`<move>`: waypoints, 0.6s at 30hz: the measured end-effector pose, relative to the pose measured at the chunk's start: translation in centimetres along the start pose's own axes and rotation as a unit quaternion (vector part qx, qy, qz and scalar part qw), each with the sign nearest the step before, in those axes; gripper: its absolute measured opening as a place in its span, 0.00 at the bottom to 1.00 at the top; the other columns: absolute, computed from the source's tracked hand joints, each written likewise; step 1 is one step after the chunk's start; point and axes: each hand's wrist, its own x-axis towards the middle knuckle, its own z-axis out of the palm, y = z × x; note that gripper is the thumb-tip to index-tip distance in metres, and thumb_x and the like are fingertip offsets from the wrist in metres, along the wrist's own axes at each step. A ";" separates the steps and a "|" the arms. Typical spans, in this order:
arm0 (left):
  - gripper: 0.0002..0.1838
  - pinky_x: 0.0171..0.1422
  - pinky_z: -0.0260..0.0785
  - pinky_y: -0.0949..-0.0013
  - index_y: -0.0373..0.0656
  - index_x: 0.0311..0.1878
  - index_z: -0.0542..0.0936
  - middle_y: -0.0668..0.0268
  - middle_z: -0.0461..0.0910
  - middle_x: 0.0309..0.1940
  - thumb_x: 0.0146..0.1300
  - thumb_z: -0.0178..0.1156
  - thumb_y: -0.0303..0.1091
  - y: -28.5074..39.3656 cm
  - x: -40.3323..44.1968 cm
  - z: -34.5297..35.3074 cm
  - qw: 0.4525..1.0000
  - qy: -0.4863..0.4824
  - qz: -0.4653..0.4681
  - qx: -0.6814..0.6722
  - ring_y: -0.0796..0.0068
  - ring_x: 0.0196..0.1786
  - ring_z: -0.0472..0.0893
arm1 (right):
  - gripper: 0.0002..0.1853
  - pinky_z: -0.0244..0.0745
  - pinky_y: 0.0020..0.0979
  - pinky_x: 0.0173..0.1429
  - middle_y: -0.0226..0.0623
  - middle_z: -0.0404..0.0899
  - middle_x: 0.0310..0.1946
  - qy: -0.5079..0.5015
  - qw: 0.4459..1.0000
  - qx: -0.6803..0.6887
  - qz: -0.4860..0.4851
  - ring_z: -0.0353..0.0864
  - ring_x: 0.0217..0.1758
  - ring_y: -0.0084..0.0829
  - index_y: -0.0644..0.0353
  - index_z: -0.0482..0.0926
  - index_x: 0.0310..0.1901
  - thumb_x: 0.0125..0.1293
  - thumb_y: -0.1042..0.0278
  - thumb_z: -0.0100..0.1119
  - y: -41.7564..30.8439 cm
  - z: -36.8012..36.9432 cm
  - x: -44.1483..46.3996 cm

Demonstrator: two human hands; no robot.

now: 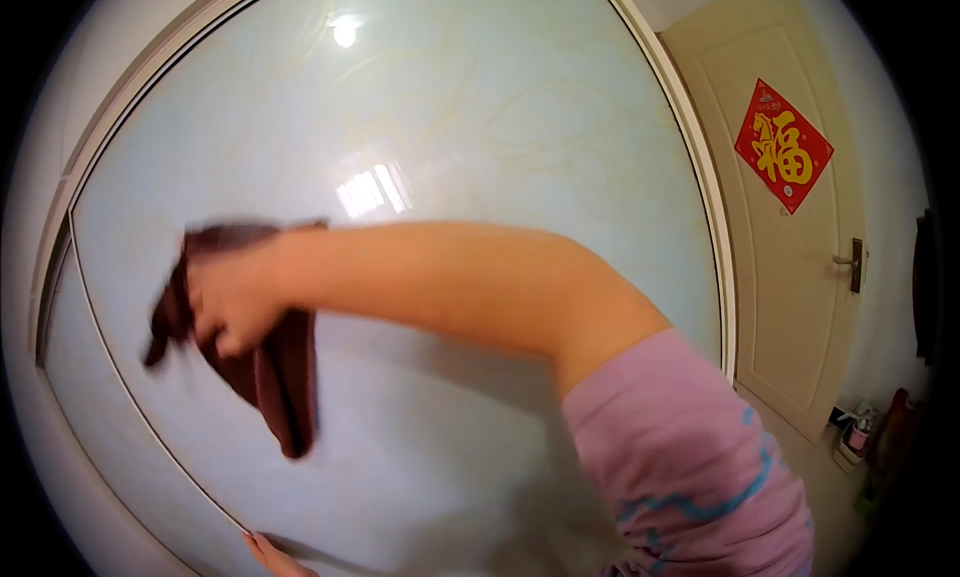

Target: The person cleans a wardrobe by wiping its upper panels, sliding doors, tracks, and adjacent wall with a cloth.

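A dark brown cloth [290, 387] is bunched in my right hand [235, 292], with its fingers curled round it and its loose ends hanging down. The cloth lies against a large pale blue glossy panel [520, 167], left of its middle. My right arm stretches across the panel from the lower right, and motion blurs the hand. Low at the bottom left, only part of my left hand [268, 552] shows, by the thin frame strip at the panel's edge. Its fingers are mostly hidden.
On the right stands a cream door [790, 277] with a metal handle [852, 266] and a red diamond sign [783, 147] with yellow writing. Small items [857, 435] sit near the floor beyond the door. A pale frame [715, 237] borders the panel.
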 end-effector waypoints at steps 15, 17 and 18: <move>0.36 0.78 0.49 0.58 0.28 0.73 0.58 0.48 0.56 0.74 0.74 0.46 0.51 1.2 -0.4 -0.7 0.998 -0.050 -0.033 -0.030 0.57 0.74 0.59 | 0.33 0.45 0.58 0.77 0.60 0.42 0.76 -0.024 0.463 -0.378 0.802 0.43 0.81 0.50 0.65 0.51 0.74 0.74 0.52 0.37 5.4 -22.2 -21.9; 0.37 0.78 0.48 0.58 0.28 0.73 0.58 0.48 0.56 0.75 0.74 0.46 0.51 2.7 -1.2 -0.2 0.998 -0.054 -0.039 -0.019 0.57 0.74 0.58 | 0.32 0.46 0.43 0.81 0.62 0.51 0.74 0.060 0.641 -0.313 0.699 0.49 0.80 0.46 0.73 0.55 0.71 0.73 0.58 0.34 5.0 -19.5 -15.2; 0.37 0.79 0.48 0.59 0.28 0.73 0.58 0.48 0.56 0.74 0.75 0.45 0.51 3.7 -1.8 0.2 0.997 -0.045 -0.052 -0.019 0.57 0.74 0.59 | 0.25 0.60 0.43 0.66 0.47 0.65 0.63 0.061 0.688 -0.425 0.585 0.62 0.68 0.44 0.62 0.69 0.58 0.67 0.53 0.45 6.6 -16.0 -12.1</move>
